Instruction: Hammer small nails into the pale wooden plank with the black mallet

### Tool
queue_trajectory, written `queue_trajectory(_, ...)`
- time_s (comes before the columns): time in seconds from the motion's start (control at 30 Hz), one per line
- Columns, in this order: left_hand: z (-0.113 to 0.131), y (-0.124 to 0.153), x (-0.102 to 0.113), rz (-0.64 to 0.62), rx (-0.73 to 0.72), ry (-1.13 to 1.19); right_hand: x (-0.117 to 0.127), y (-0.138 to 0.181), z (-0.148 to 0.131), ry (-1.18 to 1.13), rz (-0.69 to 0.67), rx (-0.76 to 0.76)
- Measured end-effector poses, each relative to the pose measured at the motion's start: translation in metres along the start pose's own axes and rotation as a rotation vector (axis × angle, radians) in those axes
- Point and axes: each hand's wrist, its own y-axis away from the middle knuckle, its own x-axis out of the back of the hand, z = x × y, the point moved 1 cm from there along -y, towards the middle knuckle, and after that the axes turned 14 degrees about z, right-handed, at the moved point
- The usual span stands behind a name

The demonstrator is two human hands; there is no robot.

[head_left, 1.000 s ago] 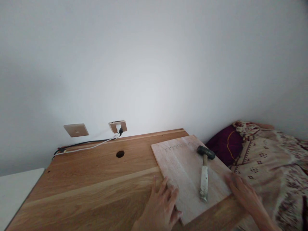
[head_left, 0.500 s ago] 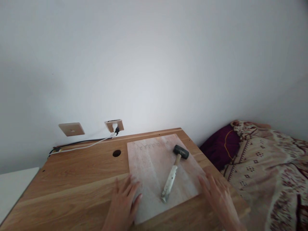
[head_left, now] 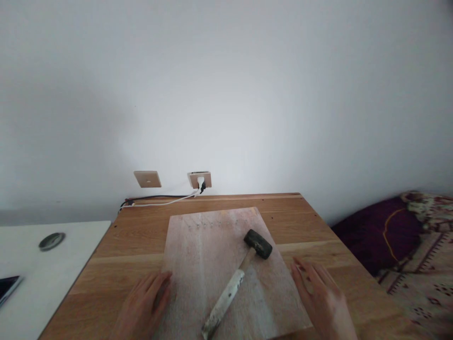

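Board [head_left: 198, 269] bearing hammer [head_left: 226, 294], left hand [head_left: 142, 302] and right hand [head_left: 322, 297] alongside, each grip unclosed

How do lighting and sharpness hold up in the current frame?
Head view: wall brightest mid-frame, dimmer toward the left; left hand and right hand look soft-edged; hammer reads clearly, but the small bits along the board's far edge are too soft to identify.

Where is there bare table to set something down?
Bare table shows left of the board, between the cables and left hand, and right of it, beyond the right hand. Crowded: the board, where the hammer lies.
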Motion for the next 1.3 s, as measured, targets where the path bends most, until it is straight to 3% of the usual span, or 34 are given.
queue_trajectory(0.03,0.007,-0.017,-0.004,-0.031,-0.001,0.029,-0.009,-0.024,-0.007,-0.062,-0.008,-0.093)
queue_trajectory(0.1,0.021,-0.053,-0.015,-0.04,-0.034,0.089,-0.031,-0.072,-0.022,-0.19,-0.16,-0.167)
queue_trajectory(0.13,0.028,-0.07,-0.021,-0.02,-0.053,0.098,-0.044,-0.093,-0.029,-0.238,-0.287,-0.171)
queue_trajectory(0.23,0.042,-0.108,-0.042,-0.023,-0.093,0.113,-0.08,-0.138,-0.04,-0.287,-0.395,-0.125)
queue_trajectory(0.37,0.044,-0.129,-0.056,-0.07,-0.114,0.149,-0.113,-0.157,-0.045,-0.361,-0.488,-0.119)
queue_trajectory(0.5,0.044,-0.143,-0.054,-0.083,-0.096,0.249,-0.119,-0.158,-0.047,-0.451,-0.449,-0.187)
queue_trajectory(0.57,0.044,-0.15,-0.051,-0.074,0.014,0.403,-0.112,-0.157,-0.046,-0.497,-0.377,-0.258)
queue_trajectory(0.73,0.035,-0.157,-0.053,-0.11,0.549,0.991,-0.092,-0.153,-0.043,-0.549,-0.316,-0.374)
queue_trajectory(0.8,0.031,-0.155,-0.057,-0.156,0.583,0.965,-0.091,-0.154,-0.044,-0.505,-0.371,-0.356)
queue_trajectory(0.9,0.031,-0.15,-0.06,-0.162,0.463,0.708,-0.101,-0.16,-0.052,-0.379,-0.504,-0.266)
queue_trajectory(1.07,0.053,-0.145,-0.06,-0.234,0.009,-0.015,-0.131,-0.171,-0.076,-0.08,-0.72,-0.06)
queue_trajectory(1.3,0.071,-0.155,-0.064,-0.355,-0.3,-0.25,-0.139,-0.17,-0.088,0.101,-0.778,0.027)
